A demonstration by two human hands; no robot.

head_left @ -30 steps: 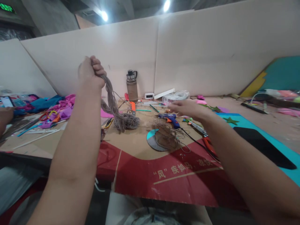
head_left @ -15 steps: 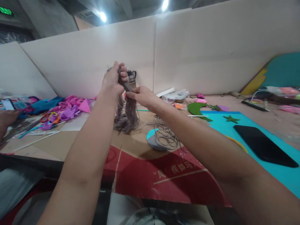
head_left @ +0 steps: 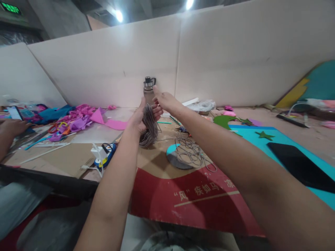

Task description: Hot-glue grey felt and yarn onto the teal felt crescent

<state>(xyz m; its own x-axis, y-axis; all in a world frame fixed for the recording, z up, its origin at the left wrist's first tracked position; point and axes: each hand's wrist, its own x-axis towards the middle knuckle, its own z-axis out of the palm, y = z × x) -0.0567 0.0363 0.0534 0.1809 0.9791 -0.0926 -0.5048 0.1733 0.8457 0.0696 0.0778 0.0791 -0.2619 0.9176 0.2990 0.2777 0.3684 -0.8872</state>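
A bundle of grey-brown yarn (head_left: 149, 122) hangs in my left hand (head_left: 138, 120), its lower loops close to the cardboard. The left thumb stands up beside the strands and the fingers curl around their far side. Just above and to the right is my right hand (head_left: 166, 101), fingers apart and holding nothing I can see; it overlaps the edge of a bottle (head_left: 148, 94) standing behind. Loose yarn (head_left: 192, 151) lies tangled on the cardboard, partly over a round grey and turquoise piece (head_left: 174, 158).
A red-printed cardboard sheet (head_left: 193, 205) covers the front. At right, a black phone (head_left: 298, 164) and green felt star (head_left: 265, 135) lie on a blue sheet (head_left: 248, 134). A power strip (head_left: 107, 155) and pink scraps (head_left: 83, 113) are left. Another person's hand (head_left: 13, 129) is beside a phone.
My left hand has come down and right, lowering the yarn bundle. My right hand has let go of the strands and risen slightly. The view has turned a little left, showing the power strip.
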